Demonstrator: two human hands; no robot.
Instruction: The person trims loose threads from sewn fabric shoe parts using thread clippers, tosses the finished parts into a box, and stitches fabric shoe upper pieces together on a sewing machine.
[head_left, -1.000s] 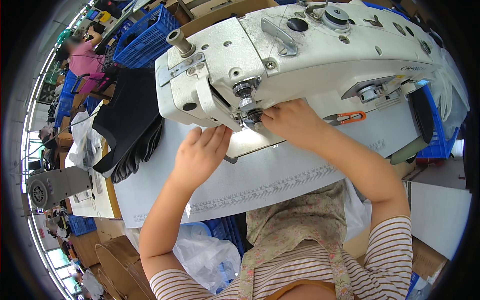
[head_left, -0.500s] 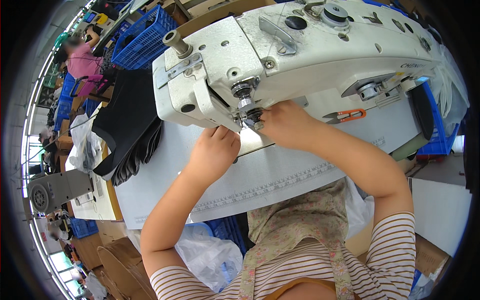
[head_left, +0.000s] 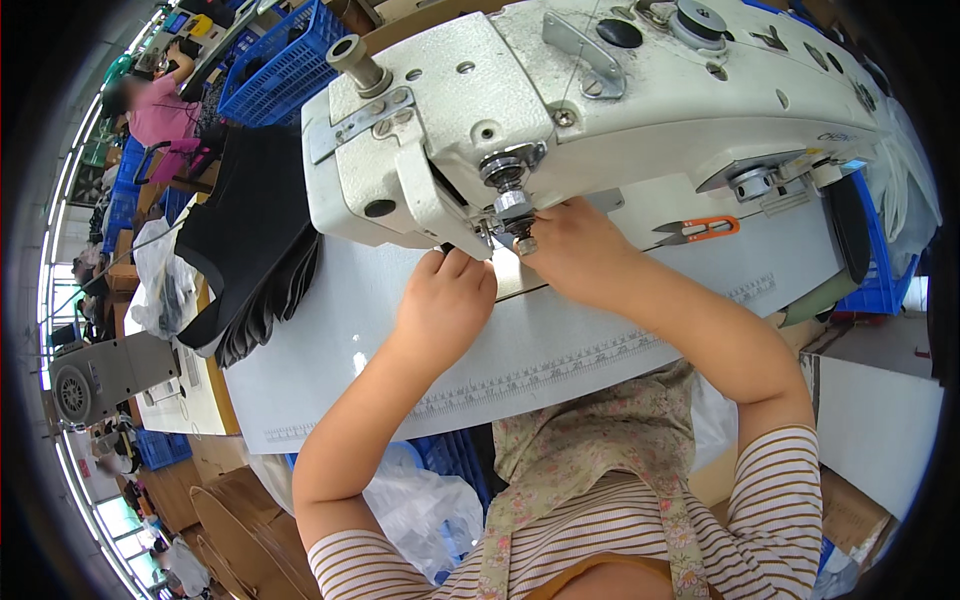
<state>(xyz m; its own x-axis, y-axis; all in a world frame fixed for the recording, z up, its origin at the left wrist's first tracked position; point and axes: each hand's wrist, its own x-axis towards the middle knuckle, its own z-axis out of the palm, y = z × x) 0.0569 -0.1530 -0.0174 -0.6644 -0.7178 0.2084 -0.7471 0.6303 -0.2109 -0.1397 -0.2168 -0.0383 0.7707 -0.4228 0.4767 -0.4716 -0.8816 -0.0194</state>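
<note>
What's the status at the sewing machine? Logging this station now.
Both hands at the needle area: left hand, right hand, grips hidden. Sewing machine head overhangs them. Thread snips lie apart on the table.

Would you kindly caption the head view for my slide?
Both hands, left hand and right hand, work under a white sewing machine.

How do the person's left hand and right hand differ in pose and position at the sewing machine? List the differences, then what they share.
1. The left hand is curled into a loose fist with knuckles up; the right hand reaches forward with fingers pinching.
2. The left hand sits just below the sewing machine head; the right hand touches the small metal parts under it.
3. The left forearm runs steeply down-left; the right forearm runs down-right.

Both are bare and work over the white table.
</note>
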